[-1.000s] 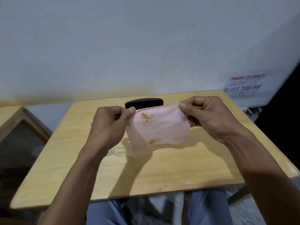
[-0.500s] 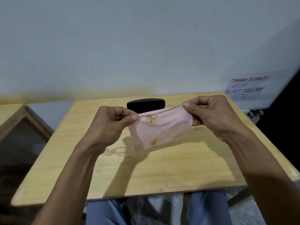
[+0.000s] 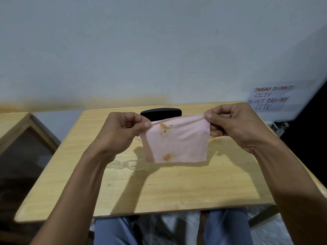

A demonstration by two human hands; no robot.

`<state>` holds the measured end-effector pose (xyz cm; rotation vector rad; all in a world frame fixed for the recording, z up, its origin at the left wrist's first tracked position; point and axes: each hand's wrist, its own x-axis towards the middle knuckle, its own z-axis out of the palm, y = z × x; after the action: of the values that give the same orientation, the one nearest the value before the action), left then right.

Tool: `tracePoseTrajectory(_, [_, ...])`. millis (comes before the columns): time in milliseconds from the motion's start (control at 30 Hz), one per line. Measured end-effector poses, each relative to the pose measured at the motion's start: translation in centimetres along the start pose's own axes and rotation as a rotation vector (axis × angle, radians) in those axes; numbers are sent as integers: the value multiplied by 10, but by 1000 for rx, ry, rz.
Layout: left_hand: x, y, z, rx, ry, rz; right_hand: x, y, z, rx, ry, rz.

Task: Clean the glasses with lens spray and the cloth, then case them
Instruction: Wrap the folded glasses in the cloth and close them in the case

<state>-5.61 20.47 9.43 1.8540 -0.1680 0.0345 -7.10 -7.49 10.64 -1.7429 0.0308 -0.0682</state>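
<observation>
A pink cloth [image 3: 178, 144] with two brown stains hangs stretched between my hands above the wooden table [image 3: 177, 188]. My left hand [image 3: 122, 133] pinches its upper left corner and my right hand [image 3: 235, 124] pinches its upper right corner. Clear-framed glasses [image 3: 125, 164] lie on the table below my left wrist, partly hidden by the cloth. A black glasses case [image 3: 161, 114] lies at the table's far edge, its front hidden behind the cloth. A small yellow-green thing [image 3: 211, 132] shows under my right fingers; what it is I cannot tell.
A white wall stands right behind the table. A paper notice [image 3: 269, 99] hangs at the right. A second wooden table with a dark glass top [image 3: 19, 149] stands to the left. My knees in blue trousers [image 3: 113, 232] are under the near edge.
The cloth went from slanted to hanging flat and taut, and my hands moved slightly further apart along its top edge.
</observation>
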Motion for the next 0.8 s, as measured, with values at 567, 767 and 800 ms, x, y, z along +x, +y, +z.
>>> tracePoseTrajectory(567, [-4, 4, 29, 238, 311, 107, -14, -20, 25, 297, -42, 73])
tracePoseTrajectory(767, [-44, 14, 67, 163, 118, 157, -19, -27, 46, 228, -17, 29])
tracePoseTrajectory(800, [-45, 15, 71, 164, 170, 159, -22, -27, 47, 216, -22, 19])
